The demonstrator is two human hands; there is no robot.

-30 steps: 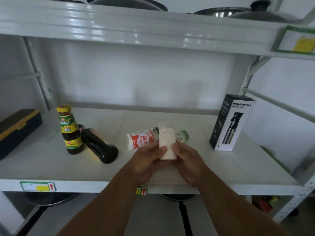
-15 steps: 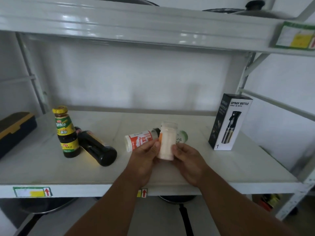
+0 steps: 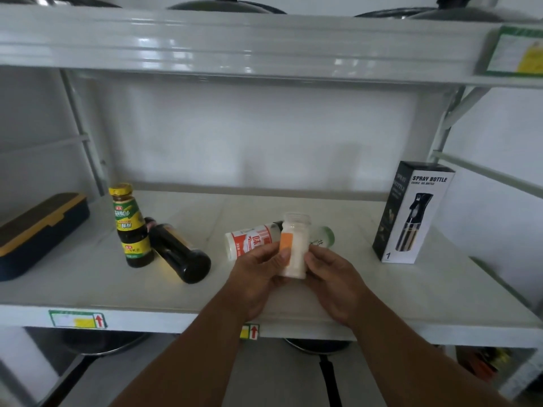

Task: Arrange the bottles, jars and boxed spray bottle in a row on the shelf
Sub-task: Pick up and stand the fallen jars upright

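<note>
Both hands, left hand [image 3: 258, 271] and right hand [image 3: 332, 277], pinch the upright white plastic jar [image 3: 293, 245] between them, above the white shelf [image 3: 88, 286] front.

Green-capped jar [image 3: 323, 236] mostly hidden behind held white jar [image 3: 293, 248]. Red-labelled jar [image 3: 249, 242] partly covered by left hand [image 3: 258, 274]. Yellow-trimmed case [image 3: 38, 233] cut at left edge. Label text too blurred to read.
</note>
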